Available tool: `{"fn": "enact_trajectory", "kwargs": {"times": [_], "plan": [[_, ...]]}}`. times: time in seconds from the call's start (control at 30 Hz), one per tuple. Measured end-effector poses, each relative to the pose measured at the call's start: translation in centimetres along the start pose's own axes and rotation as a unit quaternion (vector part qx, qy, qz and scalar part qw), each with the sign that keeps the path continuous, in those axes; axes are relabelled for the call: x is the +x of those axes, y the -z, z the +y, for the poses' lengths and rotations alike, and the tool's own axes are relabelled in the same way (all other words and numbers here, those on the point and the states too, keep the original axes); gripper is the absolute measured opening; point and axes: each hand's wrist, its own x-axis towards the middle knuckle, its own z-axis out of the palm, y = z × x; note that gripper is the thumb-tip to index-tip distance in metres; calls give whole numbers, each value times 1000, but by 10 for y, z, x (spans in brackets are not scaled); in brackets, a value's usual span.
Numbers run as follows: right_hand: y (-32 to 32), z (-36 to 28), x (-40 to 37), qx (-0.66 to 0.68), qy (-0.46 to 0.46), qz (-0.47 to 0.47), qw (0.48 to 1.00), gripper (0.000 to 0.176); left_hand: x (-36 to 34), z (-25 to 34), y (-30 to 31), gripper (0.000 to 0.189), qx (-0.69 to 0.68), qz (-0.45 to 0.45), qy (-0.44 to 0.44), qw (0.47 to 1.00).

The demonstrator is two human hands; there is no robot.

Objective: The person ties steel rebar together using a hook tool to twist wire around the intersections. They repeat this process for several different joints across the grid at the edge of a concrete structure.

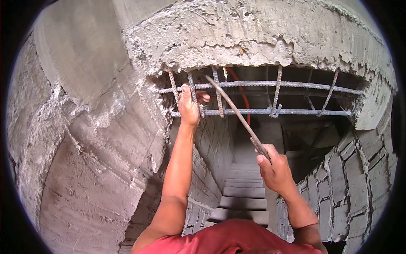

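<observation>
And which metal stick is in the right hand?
The slanting brown rod, gripped near its lower end by the right hand; the other bars form the crisscross grid below the broken concrete.

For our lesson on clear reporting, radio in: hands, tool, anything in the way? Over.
Left hand at the rebar cage, grip partly hidden. Right hand closed on a long rod, slanting across the cage, contact unclear. Bars crowd the rod's tip.

One head-worn camera is looking forward and down over the person's hands point(190, 109), catching them from close behind and above. Its wide, dark-rimmed round view is taking in rough-edged concrete point(220, 36) beyond the hands, stairs point(245, 192) dropping well below them, and, on the near side of the hands, the person's red shirt point(228, 238).
</observation>
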Motion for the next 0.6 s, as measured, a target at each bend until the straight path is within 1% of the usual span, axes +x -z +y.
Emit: {"fn": "enact_trajectory", "kwargs": {"times": [0.13,0.2,0.23,0.3,0.4,0.5,0.6], "plan": [[8,-3,0,-11,10,-13,1000,29,2,-3,4,54,-1,-9,-2,1000],[14,-8,1,19,-22,-35,999,27,2,-1,3,58,15,-22,-4,1000],[15,-8,0,17,-22,-34,999,27,1,0,1,58,13,-23,-4,1000],[16,-10,-1,60,-31,-33,997,26,1,1,-3,59,-19,-1,-6,1000],[20,-11,0,24,-19,-37,999,25,1,2,-2,60,-9,-23,-10,1000],[24,-12,1,14,-29,-45,998,26,2,-1,1,59,9,-17,-23,1000],[26,-14,2,12,-32,-50,998,27,3,-2,1,60,-5,-29,-24,999]]}}
